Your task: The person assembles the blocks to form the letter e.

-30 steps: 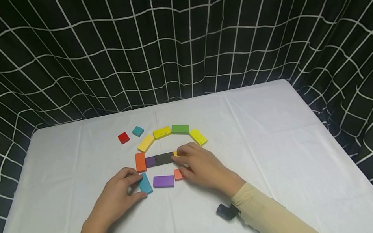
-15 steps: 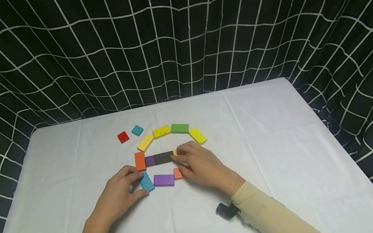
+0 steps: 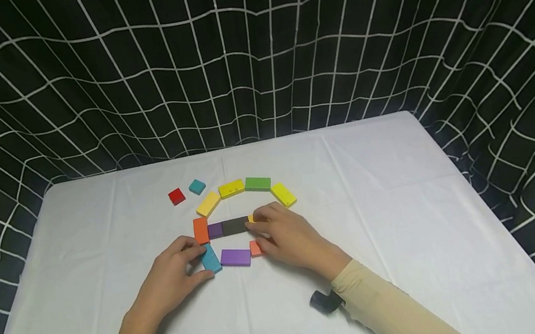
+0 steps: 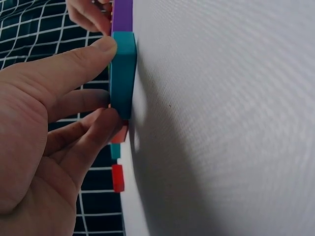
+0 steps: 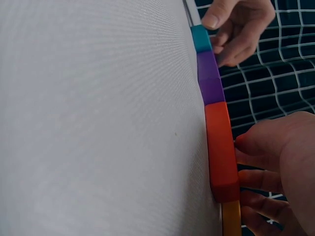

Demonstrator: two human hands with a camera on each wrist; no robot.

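My left hand pinches a blue wooden block by its two ends, thumb on the near end, fingertips on the far end. The block lies flat on the cloth, its far end close to an orange block and its near end beside a purple block. My right hand rests over the right side, thumb touching a red-orange block and fingers by a dark grey block. A yellow-orange block is mostly hidden beneath it. A small dark purple block joins the grey one to the orange one.
Behind the hands, yellow blocks and a green block form an arc. A red square block and a teal square block lie apart at back left. Black cloth with a white grid surrounds the white table.
My left hand has slid the blue block slightly away from me and to the right, tilting it a little and bringing it against the purple block. The right hand has stayed in place.
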